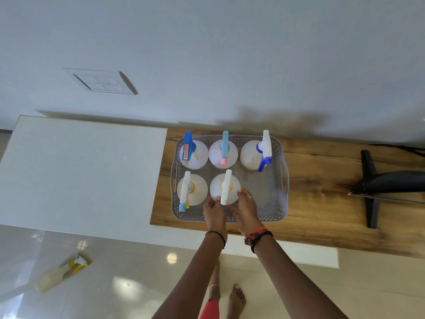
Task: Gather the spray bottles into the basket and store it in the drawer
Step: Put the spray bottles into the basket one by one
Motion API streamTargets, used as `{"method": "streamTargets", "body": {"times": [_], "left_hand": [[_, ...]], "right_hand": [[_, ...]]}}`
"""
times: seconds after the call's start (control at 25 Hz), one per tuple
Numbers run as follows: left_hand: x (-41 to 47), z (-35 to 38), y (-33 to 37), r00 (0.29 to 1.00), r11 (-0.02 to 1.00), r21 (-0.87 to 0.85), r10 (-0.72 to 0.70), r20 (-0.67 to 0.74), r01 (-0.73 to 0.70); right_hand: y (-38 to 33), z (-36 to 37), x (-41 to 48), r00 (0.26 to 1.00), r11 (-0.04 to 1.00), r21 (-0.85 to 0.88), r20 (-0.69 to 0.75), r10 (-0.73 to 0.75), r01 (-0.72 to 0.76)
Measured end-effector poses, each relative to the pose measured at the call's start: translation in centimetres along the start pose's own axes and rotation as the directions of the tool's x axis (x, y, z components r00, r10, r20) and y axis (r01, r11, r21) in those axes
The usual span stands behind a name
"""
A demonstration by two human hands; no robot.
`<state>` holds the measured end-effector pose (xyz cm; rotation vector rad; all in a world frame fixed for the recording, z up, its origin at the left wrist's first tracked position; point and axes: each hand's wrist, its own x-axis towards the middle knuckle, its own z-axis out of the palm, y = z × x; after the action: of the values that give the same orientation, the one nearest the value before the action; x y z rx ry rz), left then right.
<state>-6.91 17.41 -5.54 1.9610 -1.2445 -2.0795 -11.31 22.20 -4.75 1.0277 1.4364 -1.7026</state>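
Five spray bottles (224,188) upright in one basket (284,171), sixth bottle (58,275) on floor, two hands (230,210) cupping one

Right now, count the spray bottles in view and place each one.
6. Five stand in the basket: back left, back middle, back right, front left, front middle between both hands. One lies on the floor.

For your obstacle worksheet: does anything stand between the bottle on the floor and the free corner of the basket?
Nothing visible fills that corner. The floor bottle lies apart, down left, and must clear the basket wall. Both hands, left and right, are on the middle front bottle.
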Motion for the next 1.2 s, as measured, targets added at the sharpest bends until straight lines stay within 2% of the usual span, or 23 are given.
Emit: {"method": "streamTargets", "body": {"times": [0.32, 0.52, 0.92, 1.2], "left_hand": [[-2.6, -1.5, -0.2, 0.996, 0.996, 0.027, 0.088, -0.003, -0.088], [-5.3, -5.6, -2.1, 0.987, 0.981, 0.111, 0.159, -0.007, -0.158], [-9.6, -21.5, -5.9, 0.966, 0.979, -0.016, 0.196, -0.168, -0.201], [-9.4, -34.6, -7.2, 0.940, 0.966, -0.149, 0.160, -0.300, -0.212]], "right_hand": [[0.6, -1.4, -1.3, 0.993, 0.992, -0.129, -0.114, -0.010, -0.005], [2.1, -2.2, -4.5, 0.991, 0.965, -0.260, -0.118, -0.067, 0.034], [11.9, -1.9, -14.0, 0.998, 0.847, -0.530, 0.069, 0.001, 0.036], [22.1, 4.2, -20.4, 0.976, 0.822, -0.566, 0.209, 0.060, 0.070]]}}
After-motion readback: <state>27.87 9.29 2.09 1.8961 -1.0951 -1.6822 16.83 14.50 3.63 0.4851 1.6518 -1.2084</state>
